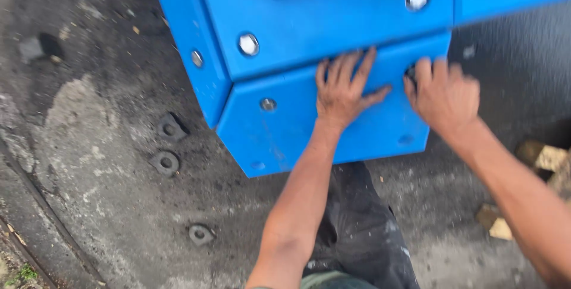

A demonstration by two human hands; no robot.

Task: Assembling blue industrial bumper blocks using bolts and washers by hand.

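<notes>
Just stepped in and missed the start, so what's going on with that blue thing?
A person has both bare hands on the lower slanted blue panel of a bolted blue structure. The left hand lies flat with fingers spread; the right hand presses near a bolt hole at the panel's upper right edge. Square washers lie on the concrete ground nearby.

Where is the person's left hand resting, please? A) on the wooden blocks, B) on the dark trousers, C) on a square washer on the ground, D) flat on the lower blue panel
D: the left hand lies spread flat on the lower blue panel, beside the right hand.
</notes>
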